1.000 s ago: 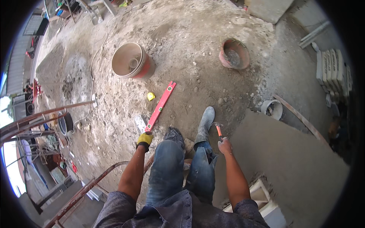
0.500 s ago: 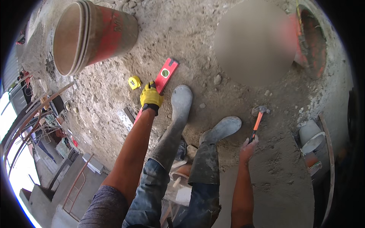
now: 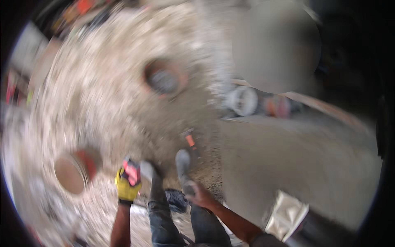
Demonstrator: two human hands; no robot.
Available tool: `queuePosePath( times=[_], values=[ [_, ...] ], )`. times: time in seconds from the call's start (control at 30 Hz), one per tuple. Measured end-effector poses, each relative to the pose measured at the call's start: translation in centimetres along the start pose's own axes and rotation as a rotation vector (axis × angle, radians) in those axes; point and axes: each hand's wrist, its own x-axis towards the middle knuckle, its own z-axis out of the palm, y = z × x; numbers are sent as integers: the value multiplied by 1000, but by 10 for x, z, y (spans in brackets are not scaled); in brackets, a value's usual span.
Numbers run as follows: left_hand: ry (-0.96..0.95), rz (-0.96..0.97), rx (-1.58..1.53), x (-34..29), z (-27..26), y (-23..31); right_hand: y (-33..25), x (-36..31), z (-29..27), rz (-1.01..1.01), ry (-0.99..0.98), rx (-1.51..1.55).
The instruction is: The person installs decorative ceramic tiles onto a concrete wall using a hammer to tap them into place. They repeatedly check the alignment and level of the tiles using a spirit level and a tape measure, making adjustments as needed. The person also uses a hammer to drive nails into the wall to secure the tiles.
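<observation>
Downward, gloved left hand (image 3: 128,186) tight around a red level (image 3: 132,173), right hand (image 3: 200,196) loose, empty, beside the right boot (image 3: 183,163).

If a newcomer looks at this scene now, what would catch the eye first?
Probably the yellow-gloved left hand at lower left, with a red level in its grip. Next, the orange-handled hammer just beyond the right boot. Then the reddish bucket, farther ahead.

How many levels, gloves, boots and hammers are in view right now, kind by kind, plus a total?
Red level: 1
Yellow glove: 1
Boots: 2
Hammer: 1
Total: 5
</observation>
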Motion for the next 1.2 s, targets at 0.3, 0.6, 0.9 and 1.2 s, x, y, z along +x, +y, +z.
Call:
queuePosePath(
  times=[0.3,0.6,0.9,1.2],
  values=[
    [-147,511,-689,27,-226,406,-290,-131,-159,-155,374,154],
    [-990,216,-620,86,-78,410,-191,-374,-91,553,890,-279],
    [-1143,-456,-796,-93,112,511,-82,-477,3,-144,2434,1679],
    [-1496,-222,-990,-146,148,588,-61,-508,-76,-880,1931,1775]
  ],
)
